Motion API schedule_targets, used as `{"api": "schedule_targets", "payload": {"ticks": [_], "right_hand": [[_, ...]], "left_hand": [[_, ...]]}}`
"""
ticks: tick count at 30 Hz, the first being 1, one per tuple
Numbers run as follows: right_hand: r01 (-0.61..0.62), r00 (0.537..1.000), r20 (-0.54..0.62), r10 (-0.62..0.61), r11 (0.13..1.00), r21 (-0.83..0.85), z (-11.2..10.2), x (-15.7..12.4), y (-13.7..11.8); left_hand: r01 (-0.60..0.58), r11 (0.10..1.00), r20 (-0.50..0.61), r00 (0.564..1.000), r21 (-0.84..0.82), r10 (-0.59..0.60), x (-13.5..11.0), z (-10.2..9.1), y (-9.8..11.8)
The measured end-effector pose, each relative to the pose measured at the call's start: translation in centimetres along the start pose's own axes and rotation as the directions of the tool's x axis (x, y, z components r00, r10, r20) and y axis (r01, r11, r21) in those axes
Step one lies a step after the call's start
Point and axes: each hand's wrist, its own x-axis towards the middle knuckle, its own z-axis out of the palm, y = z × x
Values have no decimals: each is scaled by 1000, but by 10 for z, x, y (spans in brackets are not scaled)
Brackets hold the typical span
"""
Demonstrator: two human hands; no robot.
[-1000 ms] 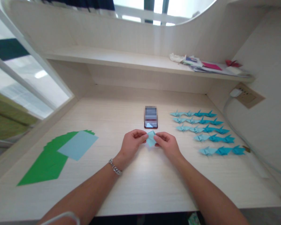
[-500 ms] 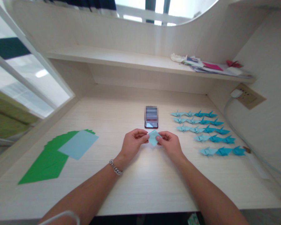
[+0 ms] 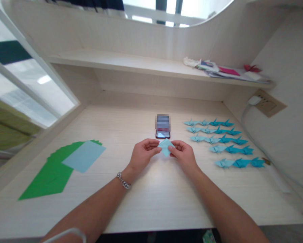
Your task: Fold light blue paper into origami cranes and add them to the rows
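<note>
A small folded piece of light blue paper [image 3: 165,147] is held just above the desk [image 3: 151,199] between both hands. My left hand [image 3: 142,156] pinches its left edge, fingers closed; a metal bracelet sits on that wrist. My right hand [image 3: 183,156] pinches its right edge, fingers closed. A phone [image 3: 162,127] lies flat just beyond the paper.
Green paper sheets [image 3: 49,175] with a light blue sheet [image 3: 83,157] on top lie at the left. Several rows of blue paper cranes [image 3: 223,143] lie at the right. A shelf [image 3: 141,65] holds papers [image 3: 224,72]. A wall socket [image 3: 266,103] and cable are at the far right.
The folded paper has turned in my fingers, from a taller shape to a flatter, wider diamond. My hands have stayed in place.
</note>
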Motion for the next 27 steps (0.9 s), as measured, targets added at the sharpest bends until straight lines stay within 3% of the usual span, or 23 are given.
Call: {"api": "schedule_targets", "payload": {"ticks": [8, 19, 27], "right_hand": [[33, 996, 83, -32, 999, -7, 3, -2, 0], [37, 993, 113, -35, 999, -17, 3, -2, 2], [49, 987, 154, -44, 998, -29, 2, -2, 3]], "left_hand": [[5, 993, 63, 998, 121, -13, -3, 2, 6], [-11, 964, 70, 997, 266, -8, -2, 2, 4], [-46, 967, 102, 995, 251, 21, -1, 1, 1]]}}
